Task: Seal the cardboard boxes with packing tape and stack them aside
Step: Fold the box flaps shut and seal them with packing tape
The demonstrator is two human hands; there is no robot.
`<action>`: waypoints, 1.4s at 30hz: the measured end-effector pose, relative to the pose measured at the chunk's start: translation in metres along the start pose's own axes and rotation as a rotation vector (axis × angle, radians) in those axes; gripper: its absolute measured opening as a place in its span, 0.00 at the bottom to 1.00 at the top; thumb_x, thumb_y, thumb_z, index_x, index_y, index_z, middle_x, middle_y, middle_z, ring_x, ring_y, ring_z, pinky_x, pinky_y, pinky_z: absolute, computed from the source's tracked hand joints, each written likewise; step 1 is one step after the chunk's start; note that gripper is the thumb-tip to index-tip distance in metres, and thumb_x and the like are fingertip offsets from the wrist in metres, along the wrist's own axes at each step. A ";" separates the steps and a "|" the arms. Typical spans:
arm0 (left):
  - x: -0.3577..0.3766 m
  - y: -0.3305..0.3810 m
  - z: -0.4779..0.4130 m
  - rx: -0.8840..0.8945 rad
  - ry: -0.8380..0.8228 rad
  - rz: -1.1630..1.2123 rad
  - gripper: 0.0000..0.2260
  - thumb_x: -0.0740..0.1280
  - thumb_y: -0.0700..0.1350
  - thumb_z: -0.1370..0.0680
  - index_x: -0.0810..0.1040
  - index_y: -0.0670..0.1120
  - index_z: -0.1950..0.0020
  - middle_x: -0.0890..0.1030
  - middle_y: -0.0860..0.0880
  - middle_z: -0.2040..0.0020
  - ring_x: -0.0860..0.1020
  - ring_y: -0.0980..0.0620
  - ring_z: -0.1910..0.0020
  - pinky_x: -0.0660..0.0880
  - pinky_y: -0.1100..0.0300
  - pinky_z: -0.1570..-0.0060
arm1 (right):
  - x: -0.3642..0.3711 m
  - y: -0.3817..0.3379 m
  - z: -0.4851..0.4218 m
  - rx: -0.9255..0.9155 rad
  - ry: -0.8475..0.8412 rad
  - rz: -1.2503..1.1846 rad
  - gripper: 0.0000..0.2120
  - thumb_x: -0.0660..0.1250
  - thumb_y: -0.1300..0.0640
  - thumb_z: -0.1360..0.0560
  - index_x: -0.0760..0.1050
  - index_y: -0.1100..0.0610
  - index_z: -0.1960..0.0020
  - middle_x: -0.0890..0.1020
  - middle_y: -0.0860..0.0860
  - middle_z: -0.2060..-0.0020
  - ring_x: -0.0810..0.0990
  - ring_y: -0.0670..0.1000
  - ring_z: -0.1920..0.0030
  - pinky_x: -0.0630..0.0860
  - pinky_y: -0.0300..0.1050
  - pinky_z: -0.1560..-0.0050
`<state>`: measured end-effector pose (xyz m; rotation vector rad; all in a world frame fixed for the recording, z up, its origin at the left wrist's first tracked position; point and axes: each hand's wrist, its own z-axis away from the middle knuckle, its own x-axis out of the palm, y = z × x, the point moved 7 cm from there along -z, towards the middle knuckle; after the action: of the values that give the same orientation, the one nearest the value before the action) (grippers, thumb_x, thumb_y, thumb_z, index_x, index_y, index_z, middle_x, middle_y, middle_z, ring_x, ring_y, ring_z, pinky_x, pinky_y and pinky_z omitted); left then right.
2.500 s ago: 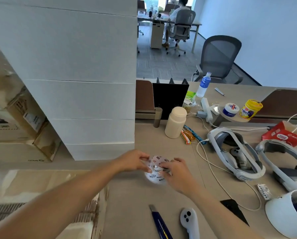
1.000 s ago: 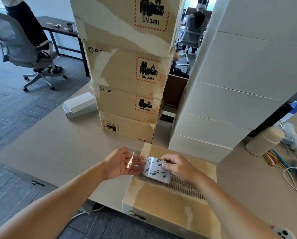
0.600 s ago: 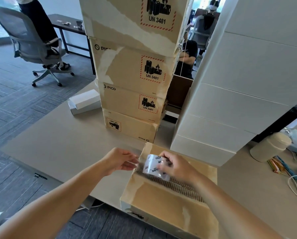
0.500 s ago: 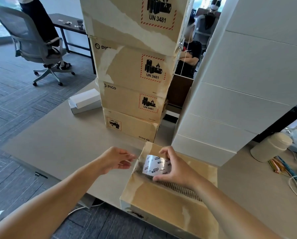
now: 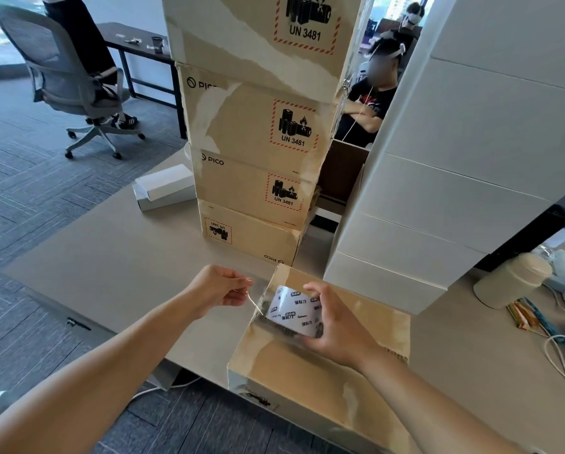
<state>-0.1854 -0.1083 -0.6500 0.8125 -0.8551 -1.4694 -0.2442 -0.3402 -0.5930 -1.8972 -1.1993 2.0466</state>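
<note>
Over box (image 5: 294,368), R hand (image 5: 341,327) grips tape (image 5: 291,311).

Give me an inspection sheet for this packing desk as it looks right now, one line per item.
Surface: matt beige desktop, boxes stacked along its back.
Job's things: brown cardboard box at the near edge; white printed roll of clear packing tape over its left end; stack of four brown UN 3481 cartons behind.
Clutter: small white box; tall stack of white boxes; cream lidded canister; coloured snack wrappers.
Hands: left hand pinches the pulled-out tape end; right hand grips the roll.
Cables: white cable looped on the desk at right; another white cable below the desk edge.
Surroundings: grey office chair; seated person wearing a headset; grey carpet.
</note>
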 end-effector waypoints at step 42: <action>-0.059 -0.031 -0.021 -0.019 0.172 -0.120 0.11 0.76 0.47 0.26 0.84 0.39 0.56 0.83 0.44 0.65 0.80 0.50 0.67 0.81 0.56 0.60 | -0.011 0.004 -0.024 0.261 -0.135 0.350 0.29 0.68 0.30 0.35 0.74 0.46 0.42 0.77 0.44 0.52 0.76 0.48 0.52 0.75 0.45 0.53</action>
<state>-0.1785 -0.0498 -0.6869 0.9748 -0.6727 -1.4853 -0.2193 -0.3378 -0.5844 -1.9751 -0.6083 2.3970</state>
